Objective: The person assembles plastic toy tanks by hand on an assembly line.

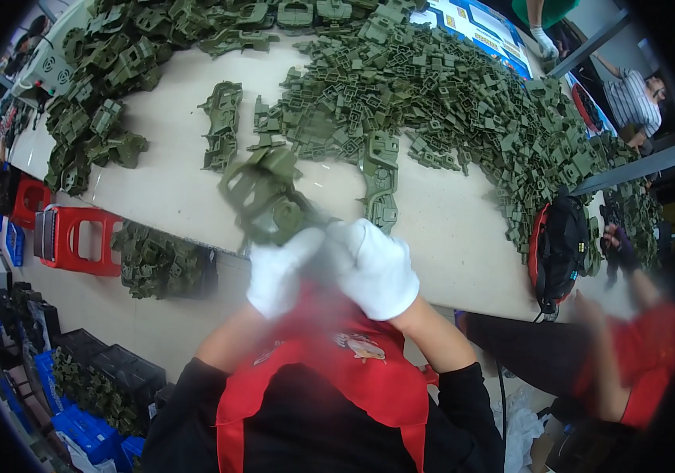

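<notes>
Both my hands wear white gloves and meet at the table's near edge. My left hand [281, 270] is closed on the near end of a dark green plastic toy vehicle body [262, 189], which is tilted and smeared by motion. Close beside it, my right hand [377, 266] has its fingers curled against the left; what they pinch is hidden. A long green chassis part [381, 177] lies just beyond my right hand. Another long chassis part [223, 122] rests farther off to the left.
Small green parts form a big heap [432, 87] across the white table [164, 189]. Green vehicle bodies [128, 63] pile up at the far left. A black and red bag [560, 248] stands at the right, near a co-worker's arm [606, 355]. Red stools [85, 240] stand left.
</notes>
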The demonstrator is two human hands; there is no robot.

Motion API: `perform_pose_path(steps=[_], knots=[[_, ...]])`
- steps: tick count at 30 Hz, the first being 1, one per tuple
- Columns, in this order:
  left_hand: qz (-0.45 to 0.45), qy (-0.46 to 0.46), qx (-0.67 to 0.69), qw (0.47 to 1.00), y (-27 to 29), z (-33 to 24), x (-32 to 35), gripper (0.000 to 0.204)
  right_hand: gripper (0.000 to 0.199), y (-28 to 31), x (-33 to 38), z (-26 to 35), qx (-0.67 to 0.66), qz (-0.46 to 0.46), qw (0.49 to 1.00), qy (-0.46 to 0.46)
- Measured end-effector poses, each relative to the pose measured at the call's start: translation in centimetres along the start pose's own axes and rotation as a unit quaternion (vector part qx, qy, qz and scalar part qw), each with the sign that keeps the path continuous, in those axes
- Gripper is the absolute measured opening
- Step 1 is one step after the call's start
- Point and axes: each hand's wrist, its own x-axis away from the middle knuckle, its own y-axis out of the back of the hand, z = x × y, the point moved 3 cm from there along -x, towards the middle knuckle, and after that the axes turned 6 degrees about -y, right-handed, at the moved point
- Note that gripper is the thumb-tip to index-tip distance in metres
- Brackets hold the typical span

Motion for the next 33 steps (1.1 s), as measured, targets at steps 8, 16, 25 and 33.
perform_pose_path(steps=[8, 16, 25, 33], knots=[[0.07, 0.163, 0.297, 0.938, 2.2, 3.5, -3.4, 0.053, 0.053, -0.9, -3.9, -13.7, -0.048, -0.083, 0.922, -0.374], [0.083, 0.034, 0.055, 0.994, 1.0, 2.9, -3.4, 0.095, 0.036, 4.8, -3.1, -8.7, -0.263, -0.023, 0.92, -0.29], [0.131, 0.011, 0.172, 0.976, 1.7, 6.2, -2.2, 0.1, 0.036, 4.4, -2.6, 2.2, 0.09, -0.045, 0.994, 0.03], [0.117, -0.004, 0.136, 0.984, -1.1, 2.2, -2.7, 0.08, 0.03, 3.0, -3.7, 1.7, -0.006, -0.044, 0.999, 0.025]])
